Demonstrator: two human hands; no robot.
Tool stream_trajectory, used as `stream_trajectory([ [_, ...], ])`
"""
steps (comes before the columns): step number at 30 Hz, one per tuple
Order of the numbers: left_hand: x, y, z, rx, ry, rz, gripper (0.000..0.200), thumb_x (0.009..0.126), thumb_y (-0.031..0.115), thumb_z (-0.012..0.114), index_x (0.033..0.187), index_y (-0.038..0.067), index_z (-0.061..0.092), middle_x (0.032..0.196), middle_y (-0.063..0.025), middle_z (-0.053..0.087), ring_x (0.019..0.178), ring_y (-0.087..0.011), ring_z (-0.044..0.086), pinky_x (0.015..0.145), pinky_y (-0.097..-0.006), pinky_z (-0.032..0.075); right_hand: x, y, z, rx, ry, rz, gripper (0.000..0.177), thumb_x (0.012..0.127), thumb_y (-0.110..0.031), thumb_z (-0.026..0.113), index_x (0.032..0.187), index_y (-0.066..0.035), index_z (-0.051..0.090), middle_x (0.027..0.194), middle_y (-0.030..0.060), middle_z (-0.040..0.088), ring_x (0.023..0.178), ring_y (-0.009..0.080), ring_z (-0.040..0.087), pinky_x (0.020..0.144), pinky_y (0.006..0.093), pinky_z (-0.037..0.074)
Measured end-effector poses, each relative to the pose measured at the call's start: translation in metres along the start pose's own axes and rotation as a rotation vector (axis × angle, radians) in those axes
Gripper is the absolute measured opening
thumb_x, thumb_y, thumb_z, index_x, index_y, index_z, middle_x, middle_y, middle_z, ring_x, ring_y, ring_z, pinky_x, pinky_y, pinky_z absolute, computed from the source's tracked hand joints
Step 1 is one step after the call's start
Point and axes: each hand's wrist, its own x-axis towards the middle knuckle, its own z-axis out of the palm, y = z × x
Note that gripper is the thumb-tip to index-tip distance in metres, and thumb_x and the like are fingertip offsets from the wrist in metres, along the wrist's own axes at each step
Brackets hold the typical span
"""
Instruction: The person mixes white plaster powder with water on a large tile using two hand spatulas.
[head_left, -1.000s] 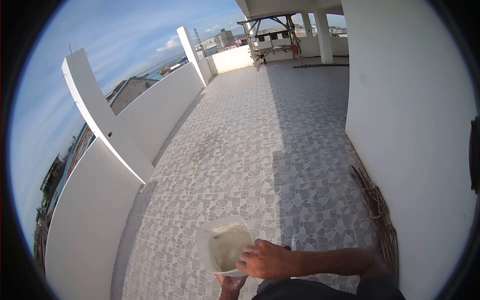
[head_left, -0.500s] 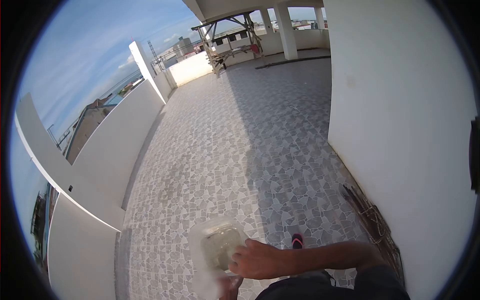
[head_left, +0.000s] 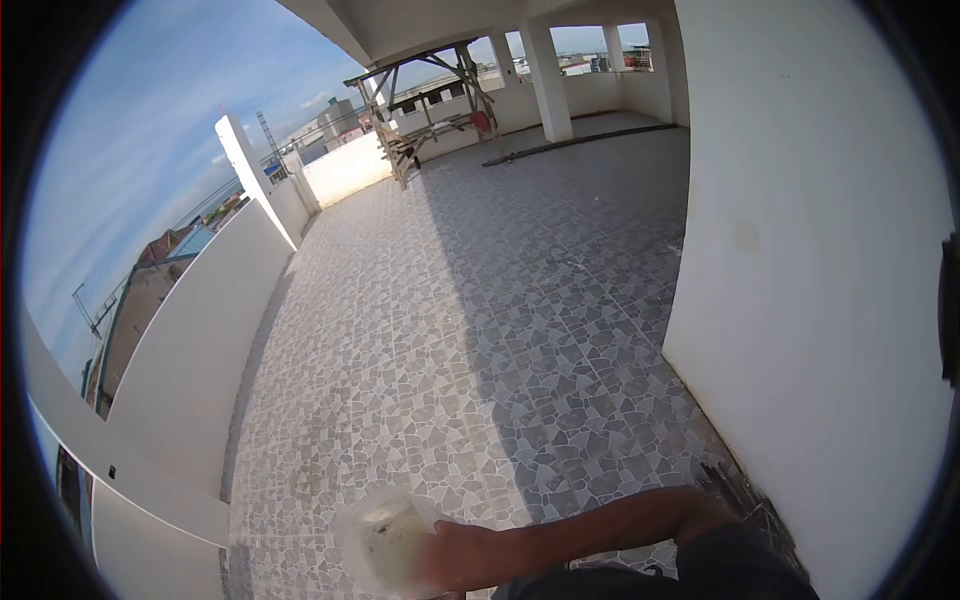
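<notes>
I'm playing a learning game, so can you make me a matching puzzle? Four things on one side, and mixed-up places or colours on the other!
Things:
1. plastic tub
2. sticks
3. wooden frame
4. sky

Places or colours:
A. blue, with thin clouds
B. at the right hand
C. toward the far end of the tiled floor
D. at the foot of the white wall on the right

Right pairs: 1-B, 2-D, 3-C, 4-A
</notes>
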Motion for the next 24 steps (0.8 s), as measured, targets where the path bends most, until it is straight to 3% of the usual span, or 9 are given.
stream_trajectory([
  [3, 0.087, 0.019, -0.017, -0.051, 0.167, 0.03, 0.049, 0.099, 0.042, 0.036, 0.137, 0.012, 0.044, 0.14, -0.0097, 0.047, 0.128, -0.029, 0.043, 0.107, -0.053, 0.033, 0.008, 0.091, -0.01, 0.06, 0.023, -0.002, 0.017, 0.069, -0.022, 0.068, 0.076, -0.008, 0.064, 0.073, 0.0043, 0.064, 0.08, 0.0209, 0.064, 0.061, 0.0361, 0.05],
  [5, 0.152, 0.025, -0.012, -0.133, 0.17, 0.021, 0.048, 0.099, 0.042, 0.037, 0.135, 0.011, 0.045, 0.138, -0.0102, 0.049, 0.126, -0.0283, 0.045, 0.106, -0.0509, 0.035, 0.013, 0.152, -0.014, 0.028, 0.049, -0.045, 0.017, 0.07, -0.024, 0.067, 0.074, -0.008, 0.064, 0.073, 0.0031, 0.064, 0.079, 0.02, 0.063, 0.06, 0.035, 0.048],
  [8, 0.265, 0.042, 0.0, -0.099, 0.164, 0.023, 0.049, 0.099, 0.042, 0.037, 0.136, 0.01, 0.043, 0.138, -0.0105, 0.048, 0.126, -0.0282, 0.045, 0.106, -0.0507, 0.036, 0.035, 0.242, -0.026, 0.159, 0.158, 0.021, 0.016, 0.081, -0.019, 0.058, 0.095, -0.012, 0.061, 0.09, 0.0086, 0.064, 0.086, 0.0266, 0.063, 0.064, 0.0364, 0.053],
  [11, 0.374, 0.054, 0.012, -0.045, 0.163, 0.026, 0.049, 0.099, 0.042, 0.037, 0.136, 0.01, 0.042, 0.138, -0.0108, 0.048, 0.126, -0.028, 0.045, 0.106, -0.0505, 0.036, 0.054, 0.333, -0.055, 0.184, 0.39, -0.003, 0.014, 0.081, -0.021, 0.058, 0.091, -0.012, 0.062, 0.088, 0.0075, 0.063, 0.083, 0.0261, 0.063, 0.064, 0.0379, 0.052],
  [12, 0.408, 0.057, 0.017, -0.03, 0.162, 0.027, 0.05, 0.099, 0.042, 0.037, 0.137, 0.01, 0.042, 0.138, -0.0109, 0.048, 0.126, -0.028, 0.046, 0.106, -0.0504, 0.037, 0.054, 0.359, -0.059, 0.219, 0.28, 0.072, 0.014, 0.081, -0.021, 0.058, 0.089, -0.01, 0.061, 0.086, 0.0084, 0.062, 0.082, 0.0256, 0.062, 0.063, 0.0386, 0.051],
  [15, 0.502, 0.065, 0.034, 0.012, 0.142, 0.026, 0.05, 0.099, 0.042, 0.037, 0.137, 0.009, 0.041, 0.138, -0.0112, 0.048, 0.125, -0.0278, 0.046, 0.106, -0.0502, 0.037, 0.067, 0.452, -0.053, 0.101, 0.306, 0.038, 0.015, 0.08, -0.021, 0.058, 0.089, -0.01, 0.061, 0.084, 0.009, 0.062, 0.081, 0.0262, 0.062, 0.064, 0.0402, 0.051],
  [17, 0.567, 0.068, 0.035, 0.062, 0.128, 0.039, 0.051, 0.099, 0.042, 0.037, 0.138, 0.009, 0.04, 0.138, -0.0114, 0.048, 0.125, -0.0277, 0.046, 0.106, -0.05, 0.037, 0.07, 0.517, -0.039, -0.075, 0.145, 0.077, 0.017, 0.074, -0.024, 0.063, 0.08, -0.008, 0.063, 0.076, 0.0039, 0.062, 0.079, 0.0212, 0.061, 0.06, 0.0356, 0.048],
  [20, 0.668, 0.077, 0.002, 0.788, 0.253, 0.15, 0.056, 0.099, 0.042, 0.038, 0.143, 0.008, 0.031, 0.142, -0.0137, 0.042, 0.128, -0.0281, 0.044, 0.107, -0.0492, 0.038, 0.074, 0.613, -0.032, -0.153, 0.076, 0.097, 0.02, 0.073, -0.027, 0.065, 0.077, -0.008, 0.063, 0.071, 0.0008, 0.061, 0.076, 0.018, 0.06, 0.059, 0.0329, 0.046],
  [24, 0.785, 0.078, -0.014, 0.565, 0.119, 0.167, 0.057, 0.099, 0.04, 0.04, 0.144, 0.009, 0.028, 0.145, -0.0143, 0.039, 0.13, -0.0283, 0.042, 0.108, -0.0484, 0.037, 0.08, 0.749, -0.027, -0.21, 0.075, 0.073, 0.025, 0.076, -0.031, 0.063, 0.078, -0.007, 0.061, 0.07, 0.0013, 0.06, 0.074, 0.0188, 0.059, 0.059, 0.034, 0.047],
])
